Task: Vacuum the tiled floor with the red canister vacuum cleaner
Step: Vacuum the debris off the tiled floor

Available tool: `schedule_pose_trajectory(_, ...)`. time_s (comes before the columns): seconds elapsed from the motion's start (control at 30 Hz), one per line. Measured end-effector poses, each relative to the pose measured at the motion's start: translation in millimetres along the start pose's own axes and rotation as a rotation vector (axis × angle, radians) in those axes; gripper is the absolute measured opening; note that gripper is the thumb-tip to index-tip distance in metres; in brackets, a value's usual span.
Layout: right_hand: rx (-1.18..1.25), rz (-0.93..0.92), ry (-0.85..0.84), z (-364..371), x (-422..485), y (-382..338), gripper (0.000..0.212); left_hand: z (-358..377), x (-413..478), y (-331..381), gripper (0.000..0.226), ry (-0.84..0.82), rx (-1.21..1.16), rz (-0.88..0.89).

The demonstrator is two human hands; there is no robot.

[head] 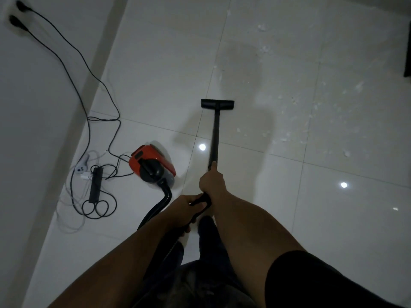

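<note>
The red canister vacuum sits on the white tiled floor at left of centre. Its black hose curves from the canister up to my hands. My right hand grips the black wand near its upper end, thumb along the tube. My left hand holds the black handle just behind it. The flat black floor nozzle rests on the tiles straight ahead. White scraps of debris lie scattered to the right of the nozzle.
A black power strip with tangled black and white cables lies on the floor left of the canister. Two black plugs sit in the white wall at top left. A dark object shows at the right edge.
</note>
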State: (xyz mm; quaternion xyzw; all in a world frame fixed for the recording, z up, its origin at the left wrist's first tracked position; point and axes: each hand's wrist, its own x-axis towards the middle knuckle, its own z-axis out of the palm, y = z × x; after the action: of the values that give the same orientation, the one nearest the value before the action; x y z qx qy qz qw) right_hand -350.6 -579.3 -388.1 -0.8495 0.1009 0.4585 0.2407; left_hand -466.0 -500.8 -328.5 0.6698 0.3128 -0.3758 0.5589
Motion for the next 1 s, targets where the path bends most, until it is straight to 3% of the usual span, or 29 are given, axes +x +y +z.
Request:
schedule_pose_trajectory(0.33,-0.039,-0.032,-0.018,-30,32,-44,0.079,-26,17,56,0.028,0.009,-0.012,0.030)
schedule_pose_trajectory(0.5,0.028,-0.039,-0.002,-43,54,-82,0.084,-65,35,88,0.045,-0.009,0.104,0.044)
schedule_pose_trajectory(0.7,0.010,-0.015,0.018,-62,93,-132,0.078,-108,67,118,0.037,0.001,0.014,0.053)
schedule_pose_trajectory(1.0,0.031,0.021,0.044,-84,132,-191,0.080,-164,108,158,0.043,-0.029,0.047,0.063)
